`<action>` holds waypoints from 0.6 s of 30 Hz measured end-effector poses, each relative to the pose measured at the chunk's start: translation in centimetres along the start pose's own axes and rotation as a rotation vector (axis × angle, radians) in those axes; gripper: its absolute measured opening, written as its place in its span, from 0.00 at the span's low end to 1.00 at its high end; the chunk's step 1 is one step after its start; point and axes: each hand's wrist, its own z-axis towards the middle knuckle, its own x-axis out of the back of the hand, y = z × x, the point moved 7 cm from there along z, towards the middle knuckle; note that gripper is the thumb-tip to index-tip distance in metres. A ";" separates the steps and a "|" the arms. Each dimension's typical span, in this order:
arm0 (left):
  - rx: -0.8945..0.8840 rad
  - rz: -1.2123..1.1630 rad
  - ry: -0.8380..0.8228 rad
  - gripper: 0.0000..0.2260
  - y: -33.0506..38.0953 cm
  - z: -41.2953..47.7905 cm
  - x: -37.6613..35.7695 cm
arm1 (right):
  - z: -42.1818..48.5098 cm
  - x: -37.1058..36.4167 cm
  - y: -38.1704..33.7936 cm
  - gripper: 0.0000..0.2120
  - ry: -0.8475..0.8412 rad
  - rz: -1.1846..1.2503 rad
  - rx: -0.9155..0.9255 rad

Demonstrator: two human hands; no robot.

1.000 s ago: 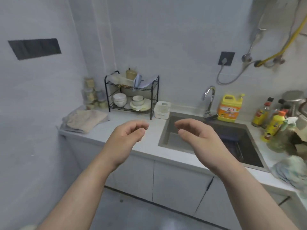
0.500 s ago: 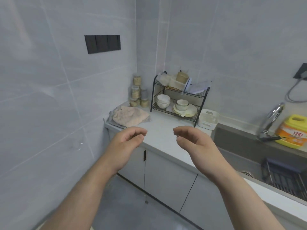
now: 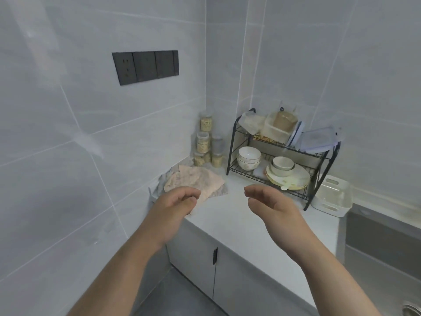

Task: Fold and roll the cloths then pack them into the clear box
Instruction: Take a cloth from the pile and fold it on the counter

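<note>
A pile of cloths, beige on top of grey, lies in the left corner of the white counter. My left hand hovers just in front of the pile with loosely curled fingers and holds nothing. My right hand floats over the counter to the right, also loosely curled and holding nothing. A clear box stands on the counter beside the dish rack, apart from both hands.
A black two-tier dish rack with bowls, plates and lidded containers stands against the back wall. Stacked jars fill the corner behind the cloths. The sink is at the right edge. Cabinet doors lie below the counter.
The view has swung left and closer to the counter corner, so the cloths now lie right by my left hand. Both hands keep the same loose, curled pose.
</note>
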 end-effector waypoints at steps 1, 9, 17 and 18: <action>0.007 0.008 -0.008 0.10 -0.3 1.6 -0.1 | 1.7 0.0 0.5 0.12 -0.003 0.002 -0.010; 0.089 0.027 -0.026 0.07 -3.0 11.2 0.1 | 12.2 -1.7 3.6 0.12 -0.033 -0.018 -0.084; 0.139 0.090 -0.108 0.07 -6.9 22.7 2.8 | 20.4 -4.7 6.1 0.12 -0.011 -0.064 -0.209; 0.149 0.090 -0.122 0.08 -7.5 24.4 3.2 | 21.6 -5.2 6.7 0.11 0.000 -0.057 -0.235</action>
